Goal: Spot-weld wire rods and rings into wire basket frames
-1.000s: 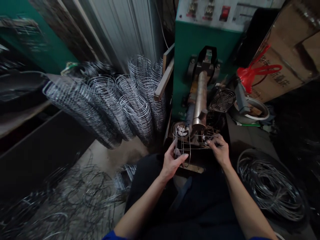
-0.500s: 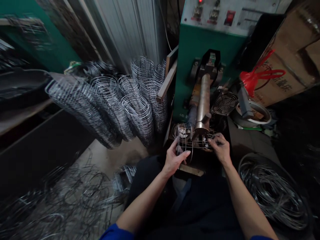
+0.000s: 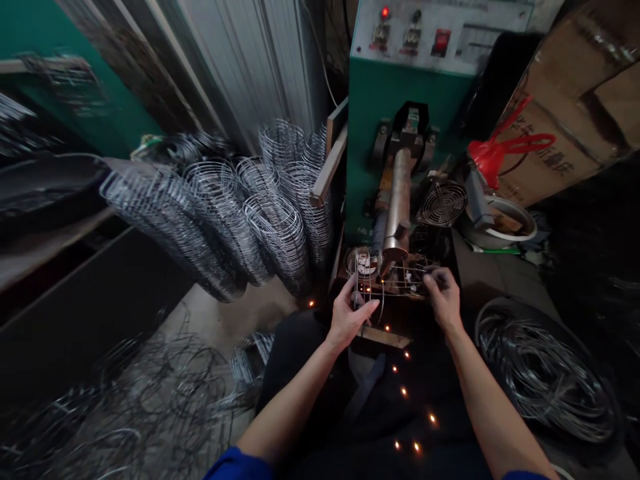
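Note:
My left hand (image 3: 350, 313) is closed on the left part of a small wire frame (image 3: 383, 293), thumb in front and fingers behind its curved wires. My right hand (image 3: 444, 297) pinches the frame's right end. The frame lies just under the tip of a thick metal cylinder (image 3: 399, 207), which juts from a green machine (image 3: 367, 133). Orange sparks (image 3: 404, 391) are scattered below the frame, over my dark clothing. A round dish with whitish pieces (image 3: 367, 264) sits behind my left hand.
Stacks of bent wire frames (image 3: 277, 233) stand at the left, beside a wooden bar (image 3: 329, 167). Loose wires (image 3: 165, 393) cover the floor. On the right are a coil of wire (image 3: 545, 373), a bowl (image 3: 530, 230), a small fan (image 3: 444, 203) and a cardboard box (image 3: 575, 107).
Orange sparks have appeared below the cylinder's tip. Both hands stay at the wire frame; the right fingers have shifted slightly. The view has turned a little, so the machine sits further left.

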{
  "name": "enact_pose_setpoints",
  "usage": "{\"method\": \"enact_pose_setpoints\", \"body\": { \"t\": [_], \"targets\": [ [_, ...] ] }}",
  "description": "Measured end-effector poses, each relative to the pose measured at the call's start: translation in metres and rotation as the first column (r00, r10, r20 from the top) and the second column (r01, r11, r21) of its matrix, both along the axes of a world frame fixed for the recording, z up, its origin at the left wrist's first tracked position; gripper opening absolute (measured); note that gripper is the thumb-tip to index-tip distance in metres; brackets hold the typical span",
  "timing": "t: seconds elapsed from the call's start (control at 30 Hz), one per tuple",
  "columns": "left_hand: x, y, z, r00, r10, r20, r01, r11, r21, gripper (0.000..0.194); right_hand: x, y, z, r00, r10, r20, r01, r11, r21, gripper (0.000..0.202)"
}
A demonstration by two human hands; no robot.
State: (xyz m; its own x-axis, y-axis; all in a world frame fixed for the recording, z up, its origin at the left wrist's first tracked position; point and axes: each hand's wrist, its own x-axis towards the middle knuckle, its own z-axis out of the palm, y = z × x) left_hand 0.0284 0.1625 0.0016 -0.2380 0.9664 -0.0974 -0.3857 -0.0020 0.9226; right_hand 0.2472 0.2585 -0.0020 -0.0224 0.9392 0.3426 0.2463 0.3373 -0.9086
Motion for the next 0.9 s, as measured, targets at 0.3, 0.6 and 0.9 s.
{"method": "enact_pose_setpoints", "body": {
  "t": [0.3,0.6,0.9],
  "targets": [
    [-0.014,-0.164,-0.005,0.947,-0.299,0.118,0.315,0.935,-0.161,0.049,0.077,-0.115,-0.032,0.963,0.055,0.263,0.007,0.973,-0.229,0.041],
    [-0.036,-0.063,0.005,0.393,-0.286,-0.874,0.385,0.914,-0.126,0.04,-0.005,-0.095,-0.011,0.683,0.346,0.643,-0.271,0.938,-0.217,0.026],
    [-0.003,-0.025,-0.033,0.227,-0.228,-0.947,0.479,0.873,-0.095,0.039,0.008,-0.13,-0.039,0.901,0.145,0.408,-0.118,0.989,-0.091,0.036]
  ]
}}
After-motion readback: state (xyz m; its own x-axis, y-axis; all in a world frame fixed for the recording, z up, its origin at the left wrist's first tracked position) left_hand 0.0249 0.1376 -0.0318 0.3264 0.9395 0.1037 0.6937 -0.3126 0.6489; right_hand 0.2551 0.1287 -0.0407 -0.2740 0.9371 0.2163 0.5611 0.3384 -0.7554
